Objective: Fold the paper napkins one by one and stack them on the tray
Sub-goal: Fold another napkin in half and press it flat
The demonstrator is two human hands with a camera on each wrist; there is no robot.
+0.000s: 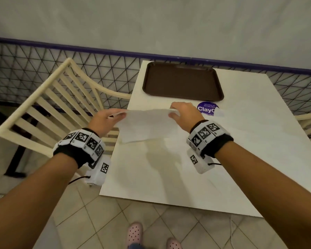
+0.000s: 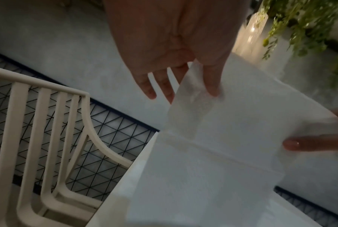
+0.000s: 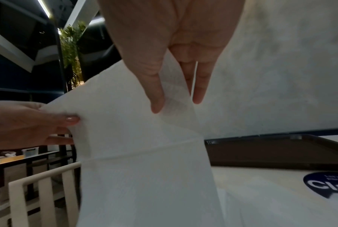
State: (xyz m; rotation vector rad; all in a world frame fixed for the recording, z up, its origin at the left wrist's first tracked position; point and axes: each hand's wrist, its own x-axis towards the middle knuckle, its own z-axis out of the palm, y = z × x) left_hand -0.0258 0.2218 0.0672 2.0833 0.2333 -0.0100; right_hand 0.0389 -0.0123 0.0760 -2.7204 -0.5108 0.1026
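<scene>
White table (image 1: 196,177), filling centre and right of the head view; cream slatted chair (image 1: 48,108) at left; brown tray (image 1: 182,80) at upper centre, flat at the table's far end, nothing on it. Purple round sticker (image 1: 206,108) just below the tray's lower right corner, with a second white sheet (image 1: 219,112) (small, partly hidden) lying over its right edge.

Step in hand, as judged: first napkin opened out and held aloft, not yet folded; no stack begun. Napkin (image 1: 145,125) at mid-frame, suspended above the table's left edge, clear of the surface, near the tray but apart from it.

Left hand (image 1: 106,121) pinching the napkin's upper left corner, thumb over paper and remaining fingers (image 2: 148,87) extended behind. Right hand (image 1: 185,114) pinching the upper right corner likewise, thumb in front and two fingers (image 3: 199,92) straight alongside. Hands well apart, sheet stretched between them.

Next move, as judged: upper edge brought over to the lower one, or sheet laid flat first, corners matched, crease pressed, then transfer toward upper centre onto the tray.

Napkin appearance: thin, white, faintly translucent at the gripped corners; one straight horizontal crease across its middle (plain in both wrist views); lower half hanging loose, slightly bowed. Likely limp and easily skewed.
</scene>
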